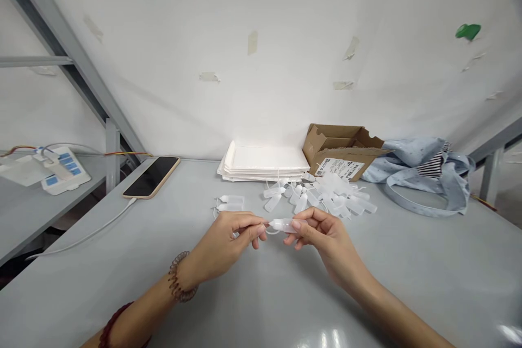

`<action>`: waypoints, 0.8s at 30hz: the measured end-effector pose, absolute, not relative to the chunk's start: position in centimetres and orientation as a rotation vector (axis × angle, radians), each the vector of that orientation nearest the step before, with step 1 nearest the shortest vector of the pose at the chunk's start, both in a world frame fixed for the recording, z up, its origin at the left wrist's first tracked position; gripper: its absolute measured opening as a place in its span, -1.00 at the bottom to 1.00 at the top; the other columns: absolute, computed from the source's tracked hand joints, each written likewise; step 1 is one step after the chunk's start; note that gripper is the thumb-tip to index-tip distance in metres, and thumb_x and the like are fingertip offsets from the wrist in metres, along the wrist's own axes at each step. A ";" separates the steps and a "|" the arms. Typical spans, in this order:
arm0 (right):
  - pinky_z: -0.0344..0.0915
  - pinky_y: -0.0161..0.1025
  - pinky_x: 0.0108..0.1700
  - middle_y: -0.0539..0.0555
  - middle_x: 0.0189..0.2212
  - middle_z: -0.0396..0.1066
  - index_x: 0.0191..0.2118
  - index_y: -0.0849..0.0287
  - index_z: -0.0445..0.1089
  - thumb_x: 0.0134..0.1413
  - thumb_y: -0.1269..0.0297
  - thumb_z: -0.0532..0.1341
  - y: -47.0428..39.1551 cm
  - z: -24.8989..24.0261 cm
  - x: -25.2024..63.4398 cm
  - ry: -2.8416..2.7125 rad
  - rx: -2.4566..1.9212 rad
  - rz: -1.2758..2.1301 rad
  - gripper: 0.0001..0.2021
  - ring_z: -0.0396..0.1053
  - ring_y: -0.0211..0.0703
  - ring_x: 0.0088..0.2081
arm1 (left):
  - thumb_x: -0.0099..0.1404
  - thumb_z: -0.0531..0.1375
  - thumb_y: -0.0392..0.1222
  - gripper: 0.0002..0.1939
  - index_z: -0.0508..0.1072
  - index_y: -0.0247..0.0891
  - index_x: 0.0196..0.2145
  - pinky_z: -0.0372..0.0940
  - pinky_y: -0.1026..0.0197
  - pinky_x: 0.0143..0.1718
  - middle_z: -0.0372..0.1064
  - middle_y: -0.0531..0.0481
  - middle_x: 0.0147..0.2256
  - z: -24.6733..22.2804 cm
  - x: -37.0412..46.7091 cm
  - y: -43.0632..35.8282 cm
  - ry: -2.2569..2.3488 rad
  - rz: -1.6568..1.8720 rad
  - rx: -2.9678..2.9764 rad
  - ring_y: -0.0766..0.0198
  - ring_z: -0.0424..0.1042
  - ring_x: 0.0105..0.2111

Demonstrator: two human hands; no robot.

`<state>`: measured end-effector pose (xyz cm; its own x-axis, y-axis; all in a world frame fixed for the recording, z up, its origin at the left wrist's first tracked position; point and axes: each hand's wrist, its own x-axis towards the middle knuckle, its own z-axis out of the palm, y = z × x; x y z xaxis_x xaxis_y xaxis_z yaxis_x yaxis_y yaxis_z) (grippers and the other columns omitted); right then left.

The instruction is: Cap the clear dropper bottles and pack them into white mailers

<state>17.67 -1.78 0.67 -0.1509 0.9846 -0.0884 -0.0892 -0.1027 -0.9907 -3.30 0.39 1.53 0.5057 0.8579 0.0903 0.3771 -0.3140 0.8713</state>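
My right hand (322, 231) pinches a small translucent plastic bottle (283, 224) by its body, its narrow tip pointing left. At that tip my left hand (240, 231) has thumb and fingers pressed together on something thin and reddish, too small to name. A thin loop hangs from the bottle's neck between the hands. Behind my left hand, two similar bottles (231, 199) lie side by side on the grey table (244, 304). A pile of several more bottles (336, 193) spreads behind my right hand.
White flat packets (267, 160) are stacked by the wall. Beside them stand an open cardboard box (342, 149) and a light blue cloth bag (424, 174). A phone (153, 176) with a white cable lies left; a power strip (65, 171) sits on the far left surface.
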 end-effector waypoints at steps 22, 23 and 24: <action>0.32 -0.32 -0.40 0.06 -0.53 0.51 -0.40 0.20 0.39 -0.03 0.13 0.31 -2.1 0.9 17.6 -1.202 -1.144 1.404 -0.77 0.47 -0.20 -0.44 | 0.33 0.04 -0.24 -0.73 0.53 -0.27 -0.37 0.25 0.30 -0.40 0.44 0.03 -0.48 1.9 -3.2 0.3 0.995 0.740 1.968 0.34 0.40 -0.46; 0.32 -0.32 -0.40 0.05 -0.53 0.51 -0.40 0.20 0.39 -0.03 0.13 0.31 -2.1 1.0 17.7 -1.199 -1.147 1.402 -0.77 0.46 -0.21 -0.45 | 0.33 0.04 -0.24 -0.73 0.52 -0.27 -0.40 0.25 0.31 -0.40 0.44 0.04 -0.48 1.9 -3.2 0.3 0.996 0.741 1.972 0.34 0.40 -0.46; 0.32 -0.32 -0.40 0.05 -0.54 0.51 -0.40 0.20 0.39 -0.03 0.12 0.31 -2.1 1.0 17.7 -1.199 -1.149 1.401 -0.77 0.46 -0.21 -0.45 | 0.33 0.04 -0.24 -0.72 0.52 -0.27 -0.41 0.25 0.31 -0.40 0.44 0.04 -0.47 1.9 -3.2 0.3 0.998 0.740 1.973 0.35 0.40 -0.46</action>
<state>17.70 -2.09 0.96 -0.1281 0.9885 -0.0798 -0.0744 -0.0898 -0.9932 -3.20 0.28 1.91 0.5204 0.8417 0.1439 0.3820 -0.3802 0.8423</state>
